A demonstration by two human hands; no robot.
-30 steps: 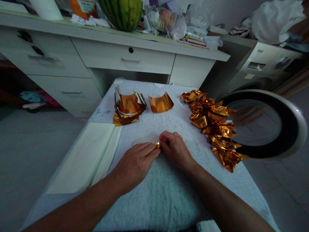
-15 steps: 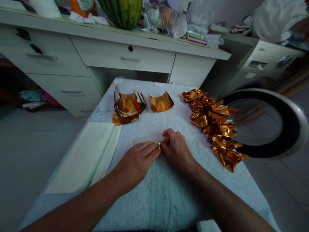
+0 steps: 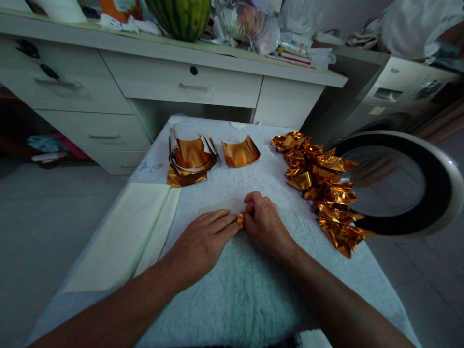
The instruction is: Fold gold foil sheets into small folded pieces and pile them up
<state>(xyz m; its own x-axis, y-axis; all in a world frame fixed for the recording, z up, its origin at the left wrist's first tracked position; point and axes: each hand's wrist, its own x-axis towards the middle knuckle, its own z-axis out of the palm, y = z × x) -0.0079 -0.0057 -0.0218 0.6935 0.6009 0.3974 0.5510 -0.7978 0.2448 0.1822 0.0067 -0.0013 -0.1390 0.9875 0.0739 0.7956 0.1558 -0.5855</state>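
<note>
A small piece of gold foil paper shows between my two hands, the rest of it hidden beneath my fingers. My left hand lies flat over it with the fingers stretched out, pressing it to the cloth. At its right end, my right hand has its fingers curled and pinched on the foil. Just beyond my fingertips lies a pale translucent sheet. Farther back stand a stack of curved gold foil sheets and one separate curved foil sheet.
Several folded gold foil pieces are heaped along the right of the cloth-covered table. Folded pale paper lies at the left. Behind stands a white drawer desk bearing a watermelon. An open washing machine door borders the right side.
Slightly more of the gold foil shows between my hands. My left hand has shifted a little to the left, its fingers flatter; my right hand stays almost in place.
</note>
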